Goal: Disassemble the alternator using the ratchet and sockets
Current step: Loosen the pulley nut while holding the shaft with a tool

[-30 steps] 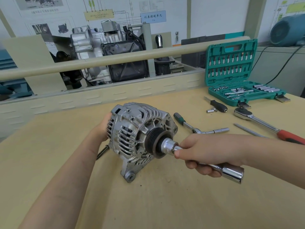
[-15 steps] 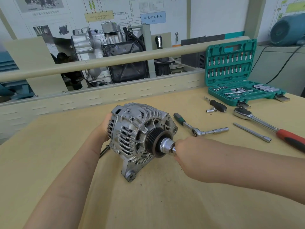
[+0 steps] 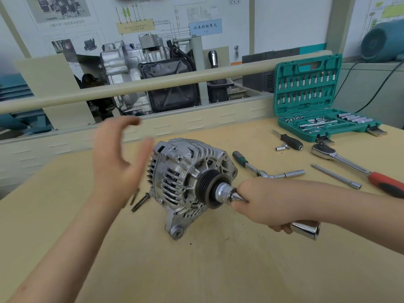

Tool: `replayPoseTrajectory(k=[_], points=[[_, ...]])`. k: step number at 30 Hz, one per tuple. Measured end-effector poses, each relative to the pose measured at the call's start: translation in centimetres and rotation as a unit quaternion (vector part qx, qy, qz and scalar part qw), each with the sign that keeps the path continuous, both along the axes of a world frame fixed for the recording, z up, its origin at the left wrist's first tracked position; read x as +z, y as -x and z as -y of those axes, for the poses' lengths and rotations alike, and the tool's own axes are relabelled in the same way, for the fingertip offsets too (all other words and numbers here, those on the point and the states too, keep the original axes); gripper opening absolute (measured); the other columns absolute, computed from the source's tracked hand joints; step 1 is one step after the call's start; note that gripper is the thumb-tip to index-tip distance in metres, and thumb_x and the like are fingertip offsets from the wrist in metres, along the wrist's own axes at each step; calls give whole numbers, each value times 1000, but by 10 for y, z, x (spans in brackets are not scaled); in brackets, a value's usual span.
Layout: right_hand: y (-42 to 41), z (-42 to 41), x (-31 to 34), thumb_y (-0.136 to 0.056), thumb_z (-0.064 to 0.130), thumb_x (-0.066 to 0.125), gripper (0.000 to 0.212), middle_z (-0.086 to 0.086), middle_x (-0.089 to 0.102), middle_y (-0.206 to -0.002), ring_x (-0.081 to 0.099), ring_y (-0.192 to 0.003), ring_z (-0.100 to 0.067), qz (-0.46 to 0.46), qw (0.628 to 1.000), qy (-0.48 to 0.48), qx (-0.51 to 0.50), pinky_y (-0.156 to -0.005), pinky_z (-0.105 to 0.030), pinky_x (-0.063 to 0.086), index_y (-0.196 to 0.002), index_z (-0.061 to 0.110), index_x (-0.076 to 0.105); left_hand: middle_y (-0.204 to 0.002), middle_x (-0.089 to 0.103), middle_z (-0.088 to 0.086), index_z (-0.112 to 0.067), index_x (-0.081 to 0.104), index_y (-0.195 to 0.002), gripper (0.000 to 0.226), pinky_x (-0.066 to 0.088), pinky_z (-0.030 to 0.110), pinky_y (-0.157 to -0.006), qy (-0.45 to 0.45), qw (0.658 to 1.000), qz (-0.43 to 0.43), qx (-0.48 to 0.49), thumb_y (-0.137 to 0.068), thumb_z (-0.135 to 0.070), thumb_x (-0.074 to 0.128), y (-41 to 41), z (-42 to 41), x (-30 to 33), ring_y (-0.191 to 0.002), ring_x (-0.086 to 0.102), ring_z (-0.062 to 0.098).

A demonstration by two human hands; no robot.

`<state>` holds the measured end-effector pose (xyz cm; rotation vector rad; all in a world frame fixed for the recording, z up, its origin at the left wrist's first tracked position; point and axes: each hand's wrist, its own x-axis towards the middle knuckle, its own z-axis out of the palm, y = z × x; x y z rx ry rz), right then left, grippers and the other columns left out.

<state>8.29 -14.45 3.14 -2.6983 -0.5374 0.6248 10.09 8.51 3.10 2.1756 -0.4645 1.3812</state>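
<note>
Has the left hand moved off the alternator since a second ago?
Yes. The left hand has lifted off the alternator and now hangs open in the air beside its rear, toward the back rail.

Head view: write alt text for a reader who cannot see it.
A right hand grips a socket wrench seated on the pulley of an alternator standing on a table. The open left hand is raised beside it, not touching.
</note>
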Motion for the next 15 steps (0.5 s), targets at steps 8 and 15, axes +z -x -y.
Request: replayPoseTrajectory(k=[8, 15], points=[[4, 1, 9, -98, 26, 34, 32, 8, 40, -24, 36, -20, -8, -46, 997, -56, -31, -33, -12, 34, -70, 9, 36, -114, 67, 9, -7, 51, -129, 98, 23, 50, -109, -446, 888, -40, 109, -47, -48, 84, 8, 67, -52, -115, 58, 25], [11, -4, 2, -96, 14, 30, 34, -6, 46, -48, 38, -20, -7, 54, 998, 17, -7, -26, -9, 27, -64, 9, 36, -91, 72, 8, -4, 72, -92, 37, 38, 51, -97, -358, 928, 84, 65, -59, -21, 79, -10, 72, -61, -91, 69, 22]])
